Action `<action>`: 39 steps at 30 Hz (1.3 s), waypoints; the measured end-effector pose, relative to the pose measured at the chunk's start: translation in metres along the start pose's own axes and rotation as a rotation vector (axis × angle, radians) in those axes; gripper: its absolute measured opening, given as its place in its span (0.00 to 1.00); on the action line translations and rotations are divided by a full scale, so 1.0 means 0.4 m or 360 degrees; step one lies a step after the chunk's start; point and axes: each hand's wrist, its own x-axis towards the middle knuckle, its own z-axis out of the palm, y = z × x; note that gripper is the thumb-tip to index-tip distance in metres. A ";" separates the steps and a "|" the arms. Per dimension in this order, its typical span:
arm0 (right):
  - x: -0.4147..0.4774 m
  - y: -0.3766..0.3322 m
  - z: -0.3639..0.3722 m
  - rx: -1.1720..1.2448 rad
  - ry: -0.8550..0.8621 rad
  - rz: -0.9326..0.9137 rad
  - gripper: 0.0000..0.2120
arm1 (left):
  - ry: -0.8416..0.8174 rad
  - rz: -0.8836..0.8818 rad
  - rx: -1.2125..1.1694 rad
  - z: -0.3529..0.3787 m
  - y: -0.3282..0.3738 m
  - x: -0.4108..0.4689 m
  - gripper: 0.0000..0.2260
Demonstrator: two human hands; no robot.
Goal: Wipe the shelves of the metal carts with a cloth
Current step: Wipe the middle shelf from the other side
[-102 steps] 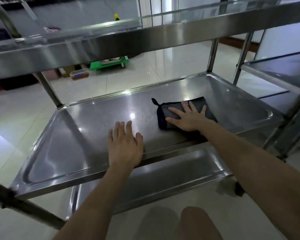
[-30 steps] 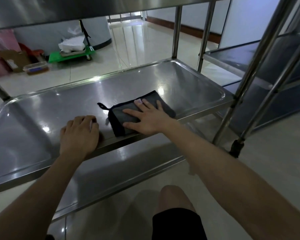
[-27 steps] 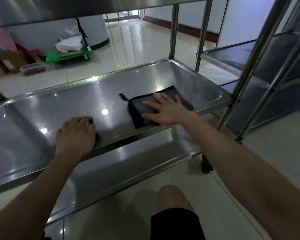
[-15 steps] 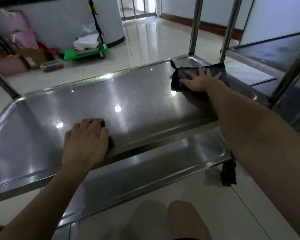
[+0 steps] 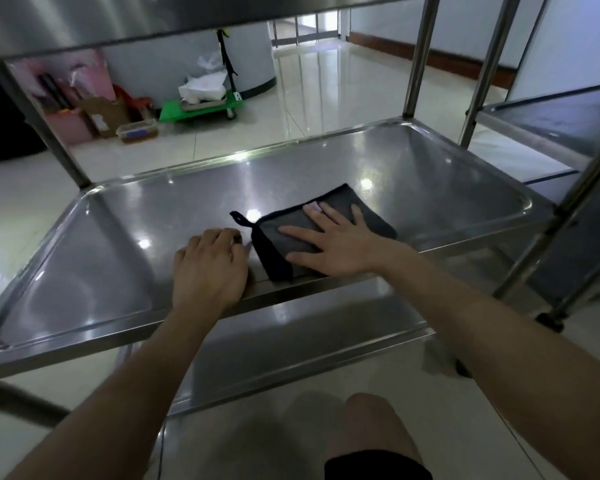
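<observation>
**Cloth pressed flat on the middle shelf of the steel cart**

At the far left, beyond the cart, a pink storage box (image 5: 70,123) and a cardboard box (image 5: 106,114) stand on the pale tiled floor (image 5: 312,95) beside a small clear lidded container (image 5: 137,130). Just right of them sits a green platform trolley (image 5: 201,106) with white bags (image 5: 201,86) piled on it.

The stainless steel cart's middle shelf (image 5: 111,237) fills most of the view, a shallow tray with a raised rim and rounded corners, bright with reflected ceiling lights. The left hand (image 5: 210,266) rests on the shelf's near edge, left of centre, fingers curled under and knuckles up; it holds nothing (only the steel is beneath it).

Just to its right lies the folded dark grey cloth (image 5: 340,202), flat on the shelf near the front rim, with a black edge band along its left side and a small hanging loop (image 5: 239,218) pointing towards the left hand. The right hand (image 5: 340,245) lies palm-down on the cloth with fingers spread wide, pressing it against the steel rather than gripping it; the thumb runs along the cloth's near edge.

Below, the bottom shelf (image 5: 291,348) shows between the forearms, and a bare knee (image 5: 368,424) in dark shorts appears at the lower edge. At the right, a second metal cart (image 5: 551,123) stands close beside the first, its upright posts crossing the view.
</observation>
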 end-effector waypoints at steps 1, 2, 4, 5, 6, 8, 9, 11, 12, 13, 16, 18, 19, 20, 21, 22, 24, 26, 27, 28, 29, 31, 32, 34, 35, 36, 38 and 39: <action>-0.041 0.022 -0.007 0.0009 -0.0004 0.0015 0.40 | -0.0005 -0.0004 -0.0004 0.000 -0.001 -0.001 0.24; -0.074 0.052 -0.018 0.0009 -0.0007 0.0057 0.39 | -0.0008 -0.0006 -0.0003 0.001 -0.004 -0.001 0.22; -0.123 0.119 -0.038 -0.0011 -0.0025 0.0204 0.36 | 0.0002 0.0006 -0.0003 0.006 -0.005 -0.002 0.20; -0.139 0.145 -0.043 -0.0020 -0.0028 0.0288 0.34 | 0.0010 0.0012 -0.0004 0.008 -0.003 -0.003 0.20; -0.148 0.158 -0.042 -0.0029 -0.0012 0.0366 0.34 | 0.0019 0.0016 -0.0004 0.010 -0.001 -0.003 0.19; -0.143 0.127 -0.026 -0.0057 0.0074 0.0456 0.34 | 0.0031 0.0005 -0.0007 0.014 0.005 -0.001 0.19; -0.130 0.082 -0.013 -0.0066 0.0122 0.0433 0.34 | 0.0035 -0.0012 -0.0017 0.014 0.008 0.000 0.19; -0.099 -0.038 0.020 -0.0071 0.0194 0.0239 0.37 | 0.0111 -0.0048 -0.0080 0.010 0.016 -0.001 0.17; -0.086 -0.097 0.037 -0.0077 0.0215 0.0113 0.38 | 0.0197 -0.0068 -0.0158 0.006 0.019 -0.005 0.16; -0.077 -0.146 0.049 -0.0081 0.0232 0.0005 0.38 | 0.0310 -0.0093 -0.0284 -0.001 0.021 -0.011 0.15; -0.077 -0.192 0.056 -0.0083 0.0284 -0.0104 0.37 | 0.0540 -0.0139 -0.0758 -0.031 0.014 -0.030 0.11; -0.089 -0.176 0.051 -0.0114 0.0295 -0.0133 0.37 | 0.0586 -0.0164 -0.0882 -0.059 -0.006 -0.040 0.12; -0.094 -0.168 0.049 -0.0123 0.0295 -0.0150 0.37 | 0.0595 -0.0143 -0.0830 -0.070 -0.029 -0.043 0.13; -0.098 -0.162 0.049 -0.0128 0.0292 -0.0163 0.37 | 0.0580 -0.0115 -0.0724 -0.080 -0.061 -0.047 0.14; -0.100 -0.160 0.051 -0.0129 0.0287 -0.0168 0.37 | 0.0557 -0.0098 -0.0595 -0.091 -0.103 -0.051 0.15; -0.099 -0.160 0.052 -0.0128 0.0279 -0.0166 0.37 | 0.0546 -0.0103 -0.0461 -0.101 -0.153 -0.056 0.14; -0.091 -0.161 0.049 -0.0110 0.0237 -0.0145 0.38 | 0.0564 -0.0186 -0.0204 -0.123 -0.265 -0.068 0.15; -0.072 -0.159 0.038 -0.0029 0.0143 -0.0093 0.39 | 0.0554 -0.0314 -0.0013 -0.137 -0.366 -0.082 0.16; -0.055 -0.161 0.032 0.0024 0.0096 -0.0054 0.40 | 0.0511 -0.0378 0.0052 -0.138 -0.407 -0.088 0.17; -0.034 -0.165 0.027 0.0060 0.0055 -0.0013 0.42 | 0.0441 -0.0441 0.0090 -0.134 -0.436 -0.094 0.18; -0.008 -0.171 0.024 0.0065 0.0023 0.0025 0.42 | 0.0365 -0.0494 0.0098 -0.128 -0.454 -0.101 0.20; 0.059 -0.193 0.021 0.0016 -0.0011 0.0082 0.43 | 0.0300 -0.0545 0.0067 -0.111 -0.465 -0.111 0.23; 0.101 -0.208 0.019 0.0000 -0.0013 0.0107 0.44 | 0.0319 -0.0537 0.0051 -0.103 -0.463 -0.114 0.23; 0.197 -0.251 0.012 -0.0002 -0.0020 0.0134 0.46 | 0.0382 -0.0510 0.0044 -0.095 -0.453 -0.119 0.23; 0.246 -0.280 0.007 0.0001 -0.0028 0.0124 0.46 | 0.0411 -0.0505 0.0049 -0.095 -0.450 -0.122 0.22; 0.292 -0.315 0.004 0.0001 -0.0036 0.0099 0.47 | 0.0438 -0.0498 0.0054 -0.096 -0.449 -0.124 0.22; 0.359 -0.392 0.007 -0.0021 -0.0035 0.0002 0.46 | 0.0479 -0.0478 0.0043 -0.097 -0.447 -0.126 0.22; 0.377 -0.432 0.013 -0.0040 -0.0029 -0.0056 0.45 | 0.0491 -0.0479 0.0036 -0.097 -0.447 -0.127 0.22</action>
